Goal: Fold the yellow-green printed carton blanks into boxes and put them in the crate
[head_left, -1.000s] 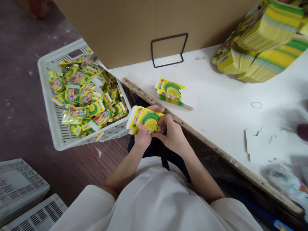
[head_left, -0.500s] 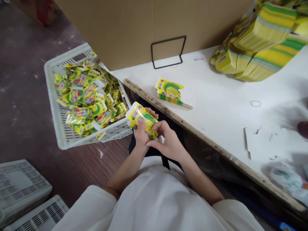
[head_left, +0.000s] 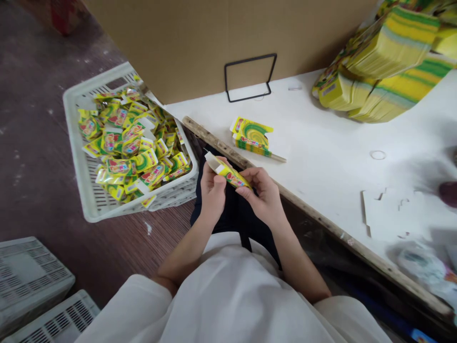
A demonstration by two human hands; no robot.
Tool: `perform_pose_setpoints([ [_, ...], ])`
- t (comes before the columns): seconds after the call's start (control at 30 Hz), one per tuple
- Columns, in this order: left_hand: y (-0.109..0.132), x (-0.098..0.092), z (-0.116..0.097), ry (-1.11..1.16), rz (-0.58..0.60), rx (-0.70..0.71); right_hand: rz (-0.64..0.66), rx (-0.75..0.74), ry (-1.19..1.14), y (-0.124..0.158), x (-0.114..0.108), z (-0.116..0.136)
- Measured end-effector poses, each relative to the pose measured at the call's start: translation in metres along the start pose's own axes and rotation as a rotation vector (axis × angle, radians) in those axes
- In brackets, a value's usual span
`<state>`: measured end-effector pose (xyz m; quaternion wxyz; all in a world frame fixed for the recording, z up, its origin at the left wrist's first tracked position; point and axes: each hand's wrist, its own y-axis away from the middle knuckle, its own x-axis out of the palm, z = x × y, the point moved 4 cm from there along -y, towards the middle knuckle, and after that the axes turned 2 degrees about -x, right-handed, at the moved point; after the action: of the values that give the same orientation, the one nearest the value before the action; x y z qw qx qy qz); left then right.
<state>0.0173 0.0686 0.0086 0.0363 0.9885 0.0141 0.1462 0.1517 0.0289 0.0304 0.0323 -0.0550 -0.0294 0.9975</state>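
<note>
Both my hands hold one small yellow-and-green printed carton (head_left: 227, 173) in front of my lap, just off the table's wooden edge. My left hand (head_left: 212, 190) grips its left end, where a white flap sticks out. My right hand (head_left: 263, 194) pinches its right end with thumb and fingers. I see the carton edge-on, tilted down to the right. A short way beyond it, another folded carton (head_left: 252, 136) of the same print lies on the white table (head_left: 321, 157).
A white slatted crate (head_left: 89, 200) on the floor at my left holds several similar cartons. Stacks of flat printed blanks (head_left: 385, 62) sit at the table's far right. A black wire frame (head_left: 250, 76) stands against a brown cardboard wall (head_left: 200, 38). Two more white crates (head_left: 32, 281) lie bottom left.
I have turned the carton in my hands from face-up to edge-on and raised it slightly. Its printed face no longer shows.
</note>
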Motion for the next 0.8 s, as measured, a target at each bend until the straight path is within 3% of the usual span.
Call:
perform_pose_setpoints([
  [0.17, -0.001, -0.008, -0.002, 0.006, -0.113, 0.021, -0.02, -0.034, 0.159, 0.0, -0.008, 0.002],
  [0.3, -0.009, -0.011, -0.007, 0.04, -0.099, 0.023, -0.083, -0.041, 0.206, -0.001, -0.021, 0.01],
  [0.4, -0.019, -0.015, -0.018, 0.074, -0.078, 0.063, -0.104, -0.13, 0.354, 0.0, -0.034, 0.03],
  [0.5, -0.024, -0.015, -0.029, 0.019, 0.059, 0.055, 0.049, -0.271, 0.627, 0.003, -0.035, 0.048],
  [0.67, -0.004, 0.006, -0.043, -0.521, 0.562, 0.137, 0.067, -0.387, 0.823, 0.008, -0.03, 0.052],
  [0.73, 0.004, 0.012, -0.041, -0.718, 0.649, 0.141, 0.114, -0.406, 0.82, 0.01, -0.025, 0.05],
  [0.8, 0.008, 0.014, -0.037, -0.8, 0.654, 0.113, 0.216, -0.435, 0.799, 0.013, -0.017, 0.049],
])
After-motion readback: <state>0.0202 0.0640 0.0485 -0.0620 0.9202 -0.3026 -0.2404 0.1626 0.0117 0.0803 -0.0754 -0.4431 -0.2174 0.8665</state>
